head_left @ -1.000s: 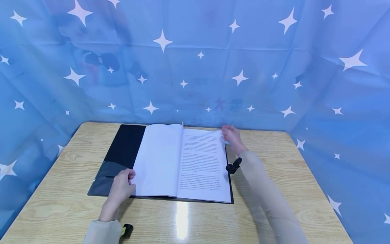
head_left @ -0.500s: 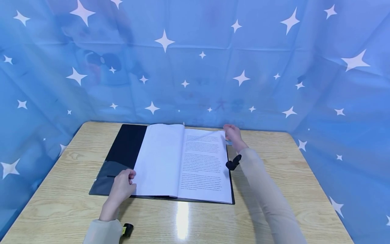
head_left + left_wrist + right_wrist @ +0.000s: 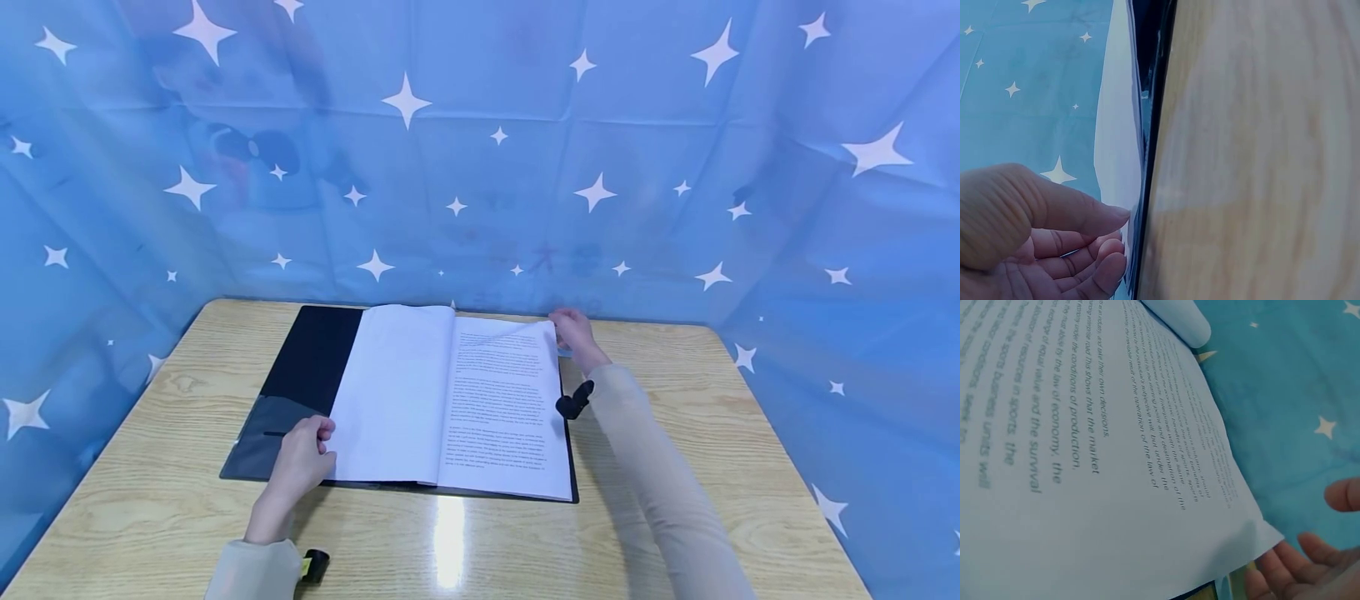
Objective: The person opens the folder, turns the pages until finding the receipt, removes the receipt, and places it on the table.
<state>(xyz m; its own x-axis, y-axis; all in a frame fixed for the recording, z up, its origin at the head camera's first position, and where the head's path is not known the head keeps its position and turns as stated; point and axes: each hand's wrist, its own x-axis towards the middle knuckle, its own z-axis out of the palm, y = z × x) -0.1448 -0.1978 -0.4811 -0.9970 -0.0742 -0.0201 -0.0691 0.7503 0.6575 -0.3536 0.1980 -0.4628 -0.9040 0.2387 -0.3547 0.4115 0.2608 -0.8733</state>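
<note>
A black folder [image 3: 318, 342] lies spread on the wooden table, with a stack of paper turned open inside it. Its left page [image 3: 397, 392] is blank and its right page [image 3: 498, 408] is printed. My left hand [image 3: 300, 454] rests at the lower left edge of the blank page, fingers loosely bent, thumb tip [image 3: 1119, 215] right at the paper's edge. At the far right corner of the printed page is my right hand [image 3: 573, 333]. In the right wrist view its fingers [image 3: 1288, 562] lie under the lifted page corner [image 3: 1269, 536], while the thumb [image 3: 1342, 495] stands away from the paper.
The wooden table [image 3: 142, 508] extends around the folder on the left, right and front. A blue curtain with white stars [image 3: 480, 167] hangs right behind the table and along both sides. A dark pocket [image 3: 262, 446] covers the folder's lower left part.
The fingers of my right hand have drawn in closer at the far page corner. My left hand and the folder stay put; the head view has shifted slightly.
</note>
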